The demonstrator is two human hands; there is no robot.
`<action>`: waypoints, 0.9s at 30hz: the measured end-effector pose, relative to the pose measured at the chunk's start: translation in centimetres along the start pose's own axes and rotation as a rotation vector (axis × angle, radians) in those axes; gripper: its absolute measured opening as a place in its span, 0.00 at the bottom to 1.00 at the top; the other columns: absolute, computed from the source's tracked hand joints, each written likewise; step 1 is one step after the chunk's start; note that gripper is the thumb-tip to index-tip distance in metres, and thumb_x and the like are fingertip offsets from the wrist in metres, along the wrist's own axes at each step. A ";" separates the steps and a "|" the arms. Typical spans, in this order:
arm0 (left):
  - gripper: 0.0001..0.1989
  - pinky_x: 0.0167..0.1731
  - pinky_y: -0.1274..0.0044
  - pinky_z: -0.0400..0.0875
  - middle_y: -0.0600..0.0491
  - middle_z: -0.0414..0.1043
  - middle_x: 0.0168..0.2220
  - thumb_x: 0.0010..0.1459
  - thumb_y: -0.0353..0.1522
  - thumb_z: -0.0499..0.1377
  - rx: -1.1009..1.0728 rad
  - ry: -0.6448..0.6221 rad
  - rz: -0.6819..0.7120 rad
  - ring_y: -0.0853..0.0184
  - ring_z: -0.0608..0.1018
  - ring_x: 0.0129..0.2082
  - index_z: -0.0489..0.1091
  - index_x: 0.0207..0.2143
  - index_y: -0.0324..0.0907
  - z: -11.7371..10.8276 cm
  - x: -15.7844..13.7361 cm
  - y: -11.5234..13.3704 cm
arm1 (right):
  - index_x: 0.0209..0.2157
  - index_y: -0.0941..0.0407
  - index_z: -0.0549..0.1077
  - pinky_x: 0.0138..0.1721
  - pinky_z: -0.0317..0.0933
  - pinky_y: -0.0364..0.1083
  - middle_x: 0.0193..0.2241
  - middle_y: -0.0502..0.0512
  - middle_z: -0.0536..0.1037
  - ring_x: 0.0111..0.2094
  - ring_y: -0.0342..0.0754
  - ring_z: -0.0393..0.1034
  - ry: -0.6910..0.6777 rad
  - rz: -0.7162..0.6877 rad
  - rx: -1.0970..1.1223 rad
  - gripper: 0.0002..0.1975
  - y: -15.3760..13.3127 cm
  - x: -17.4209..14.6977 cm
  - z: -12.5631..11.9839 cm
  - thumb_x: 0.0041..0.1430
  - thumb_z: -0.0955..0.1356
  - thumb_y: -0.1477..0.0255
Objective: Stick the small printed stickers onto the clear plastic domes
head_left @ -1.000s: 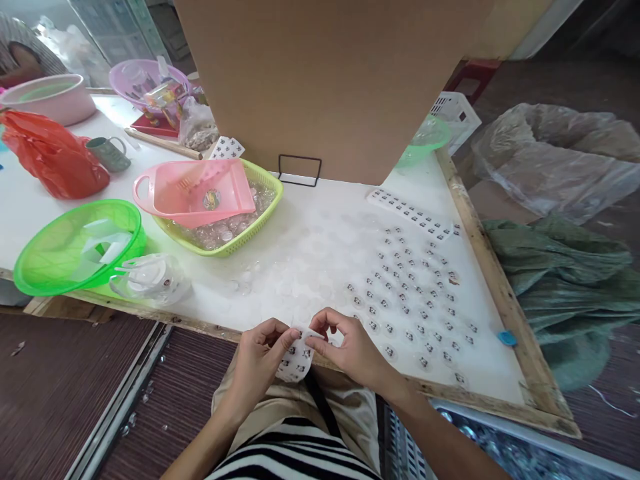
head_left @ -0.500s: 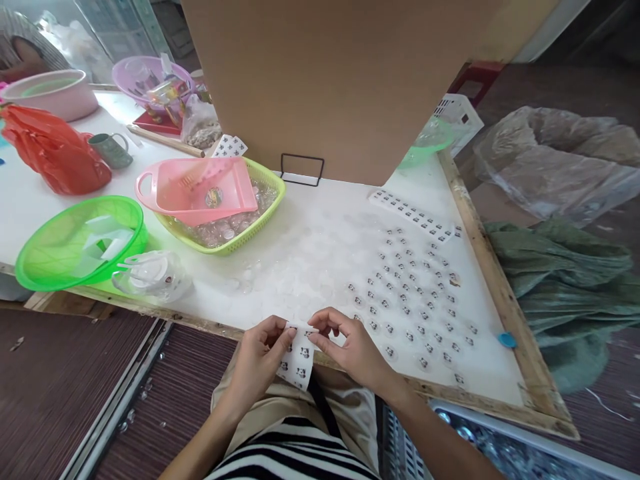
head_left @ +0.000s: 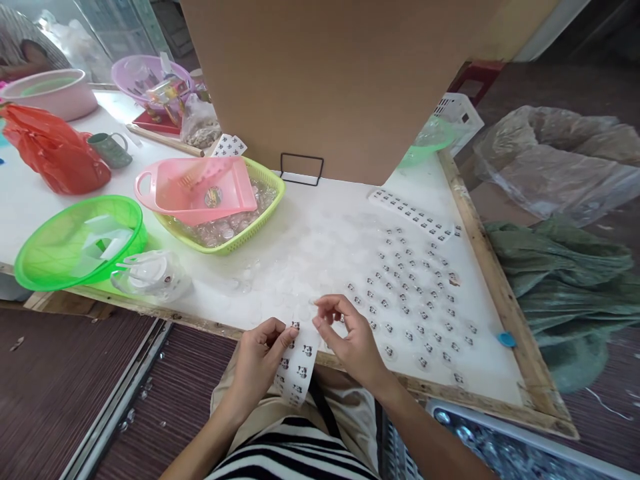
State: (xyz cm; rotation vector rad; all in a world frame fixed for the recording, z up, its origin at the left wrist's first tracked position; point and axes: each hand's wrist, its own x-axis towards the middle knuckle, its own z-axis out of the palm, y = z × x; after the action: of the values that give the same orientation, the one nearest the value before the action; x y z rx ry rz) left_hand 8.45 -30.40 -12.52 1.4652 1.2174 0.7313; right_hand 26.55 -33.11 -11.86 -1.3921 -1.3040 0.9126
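A strip of panda stickers (head_left: 302, 371) hangs from my left hand (head_left: 256, 363), its upper end pinched between thumb and forefinger. My right hand (head_left: 350, 340) hovers just right of the strip's upper end, apart from it, thumb and forefinger curled toward each other. Something small and pale shows at its forefinger tip, too small to make out. Many clear round pieces with panda stickers (head_left: 409, 336) are spread over the right side of the white table (head_left: 480, 373). Plain clear discs (head_left: 295, 280) lie beyond my hands, hard to see against the white.
A sheet of panda stickers (head_left: 415, 215) lies farther back. Left stand a yellow-green basket (head_left: 230, 248) with a pink scoop (head_left: 200, 193), a green basket (head_left: 30, 257) and a red bag (head_left: 60, 153). Cardboard (head_left: 320, 87) rises behind; a wooden rim (head_left: 505, 293) edges the table.
My right hand has come off the strip, moving slightly up and right. The sticker that was by its thumb no longer shows on the strip. My left hand keeps its hold.
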 end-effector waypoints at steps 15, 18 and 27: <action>0.15 0.25 0.81 0.58 0.56 0.64 0.24 0.65 0.41 0.56 0.064 -0.079 0.064 0.71 0.64 0.24 0.70 0.30 0.39 -0.7 -0.4 0.2 | 0.50 0.50 0.60 0.45 0.64 0.53 0.29 0.49 0.75 0.35 0.49 0.72 0.157 0.026 0.208 0.17 0.2 1.9 -1.6 0.62 0.68 0.66; 0.16 0.24 0.80 0.57 0.57 0.63 0.23 0.64 0.41 0.56 0.084 -0.054 0.048 0.71 0.63 0.23 0.70 0.29 0.40 -0.8 -0.4 0.0 | 0.49 0.50 0.59 0.44 0.64 0.53 0.29 0.48 0.75 0.35 0.49 0.72 0.298 0.050 0.175 0.22 2.3 4.2 -6.0 0.58 0.70 0.63; 0.16 0.24 0.80 0.57 0.56 0.64 0.23 0.64 0.42 0.56 0.039 -0.074 0.026 0.71 0.64 0.23 0.71 0.30 0.39 -0.5 -0.4 -0.2 | 0.46 0.54 0.59 0.36 0.62 0.49 0.26 0.50 0.76 0.29 0.50 0.70 0.296 0.228 -0.258 0.28 11.6 9.8 -12.1 0.45 0.70 0.61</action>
State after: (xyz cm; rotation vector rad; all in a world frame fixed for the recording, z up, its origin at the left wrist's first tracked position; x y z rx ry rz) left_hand 7.78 -30.64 -12.54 1.5301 1.1635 0.6679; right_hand 42.36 -24.71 -19.28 -1.8301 -1.0784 0.6671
